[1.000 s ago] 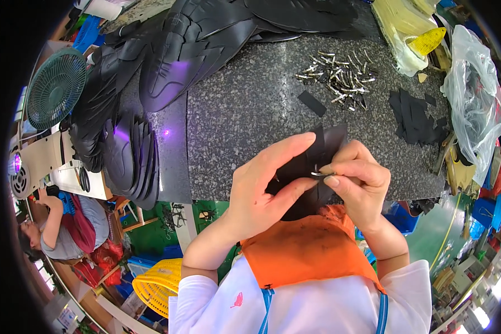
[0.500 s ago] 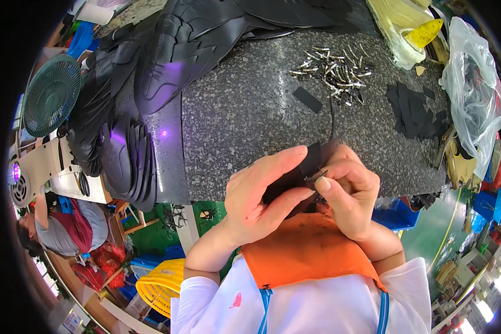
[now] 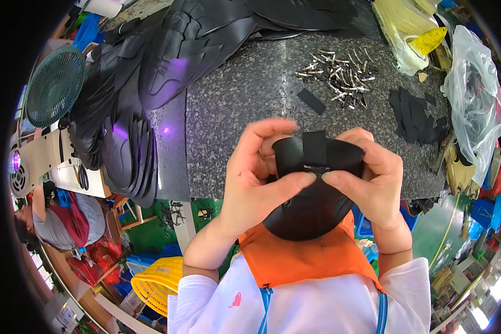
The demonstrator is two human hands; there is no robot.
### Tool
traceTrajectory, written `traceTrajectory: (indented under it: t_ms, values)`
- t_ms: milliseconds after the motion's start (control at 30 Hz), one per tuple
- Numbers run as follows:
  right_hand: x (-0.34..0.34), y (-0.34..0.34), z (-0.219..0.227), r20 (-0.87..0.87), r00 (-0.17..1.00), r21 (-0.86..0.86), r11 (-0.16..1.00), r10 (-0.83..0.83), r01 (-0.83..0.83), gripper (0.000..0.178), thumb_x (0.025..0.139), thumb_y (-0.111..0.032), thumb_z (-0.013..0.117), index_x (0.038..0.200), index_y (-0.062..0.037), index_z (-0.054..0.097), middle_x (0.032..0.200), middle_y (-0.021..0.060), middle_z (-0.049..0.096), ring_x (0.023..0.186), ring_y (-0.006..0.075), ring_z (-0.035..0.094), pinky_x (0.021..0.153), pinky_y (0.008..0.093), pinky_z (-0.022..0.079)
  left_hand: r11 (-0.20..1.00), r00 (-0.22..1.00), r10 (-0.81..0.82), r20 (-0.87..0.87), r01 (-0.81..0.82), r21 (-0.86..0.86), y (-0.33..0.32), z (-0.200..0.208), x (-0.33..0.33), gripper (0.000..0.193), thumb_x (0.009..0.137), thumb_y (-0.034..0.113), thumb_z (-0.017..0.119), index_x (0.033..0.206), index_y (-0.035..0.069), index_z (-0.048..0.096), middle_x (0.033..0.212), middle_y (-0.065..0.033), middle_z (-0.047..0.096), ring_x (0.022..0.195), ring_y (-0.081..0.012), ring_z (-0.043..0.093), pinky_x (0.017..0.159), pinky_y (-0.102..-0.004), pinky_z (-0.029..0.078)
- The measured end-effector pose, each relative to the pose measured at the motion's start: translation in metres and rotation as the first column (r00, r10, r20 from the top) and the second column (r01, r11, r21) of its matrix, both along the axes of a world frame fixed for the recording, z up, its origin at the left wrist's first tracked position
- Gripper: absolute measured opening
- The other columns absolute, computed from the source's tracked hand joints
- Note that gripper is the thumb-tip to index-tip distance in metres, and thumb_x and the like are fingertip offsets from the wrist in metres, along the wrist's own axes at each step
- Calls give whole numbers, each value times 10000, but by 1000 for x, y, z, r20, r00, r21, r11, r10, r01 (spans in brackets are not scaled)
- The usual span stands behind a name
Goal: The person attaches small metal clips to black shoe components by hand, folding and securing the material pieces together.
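Observation:
In front of my chest, both hands hold a black, smooth, curved shoe upper (image 3: 310, 214). My left hand (image 3: 250, 186) grips its left edge, thumb in front and fingers behind. My right hand (image 3: 379, 181) clasps the right edge the same way. A short black strip (image 3: 314, 146) stands upright at the middle of the upper's top edge. At the strip's lower end lies a small, slim metal buckle (image 3: 316, 167), with both thumb tips pressed just below it. The fingers behind the upper are partly hidden.
Beyond my hands, a speckled stone tabletop (image 3: 234, 111) carries a heap of small metal buckles (image 3: 339, 75), a loose black strip (image 3: 311, 101) and a strip pile (image 3: 412, 117). Black uppers (image 3: 128, 150) are stacked left, near a green fan (image 3: 55, 86). A plastic bag (image 3: 476, 92) lies right.
The upper has turned so its broad face and strip show towards me. My hands have moved apart to its two sides, the right one shifting right.

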State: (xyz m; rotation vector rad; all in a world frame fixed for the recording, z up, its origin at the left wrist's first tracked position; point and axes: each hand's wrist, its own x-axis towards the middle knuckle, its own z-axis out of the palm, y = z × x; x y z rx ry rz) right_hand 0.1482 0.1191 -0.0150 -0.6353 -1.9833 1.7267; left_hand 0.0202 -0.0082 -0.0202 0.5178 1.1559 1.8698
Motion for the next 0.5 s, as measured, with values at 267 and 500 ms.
traceTrajectory:
  t_ms: [267,500]
  values:
    - [-7,4,4,2,997,376,924,74,-70,235,636,-95,794,810,-47,645,805,39,623,803,187,595,973,419,336,965,985,-168,-44,155,-212,-12,-1,-6,159,865,54,650,1000,-28,650,810,25,634,755,-16,539,643,-176,450]
    - [-9,0,-5,-22,995,107,990,99,-96,240,660,-135,801,836,-52,662,786,33,623,791,185,582,1018,440,311,974,971,-205,-123,191,-119,-17,0,-3,167,910,119,604,977,-26,653,760,54,592,701,-4,480,578,-180,387]
